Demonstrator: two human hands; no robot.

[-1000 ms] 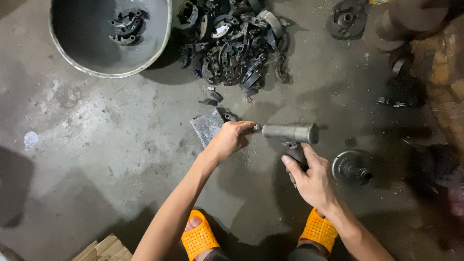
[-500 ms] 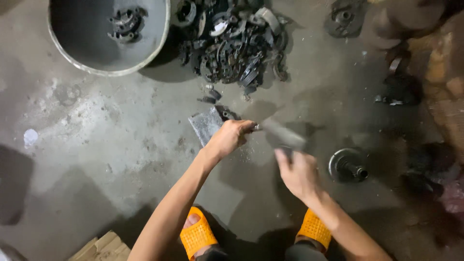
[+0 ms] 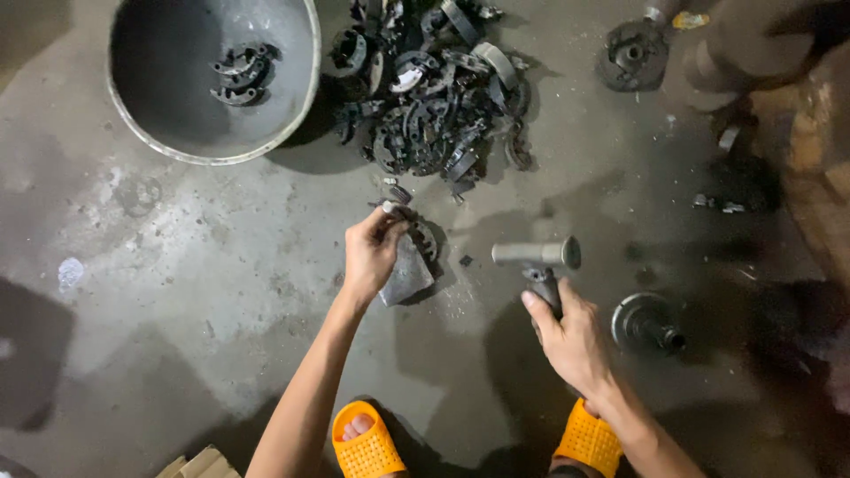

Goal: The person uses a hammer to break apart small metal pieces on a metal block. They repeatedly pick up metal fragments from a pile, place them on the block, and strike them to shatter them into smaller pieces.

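Left hand [image 3: 370, 252] pinches a curved dark metal shoe [image 3: 423, 237] on a grey block [image 3: 405, 276]; right hand [image 3: 574, 341] grips a steel-headed hammer [image 3: 537, 255] (raised): a misaimed blow could strike fingers.

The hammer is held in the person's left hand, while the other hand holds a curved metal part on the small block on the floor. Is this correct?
Not quite. The head view shows the hammer in the right hand. The left hand holds the curved metal part on the small block.
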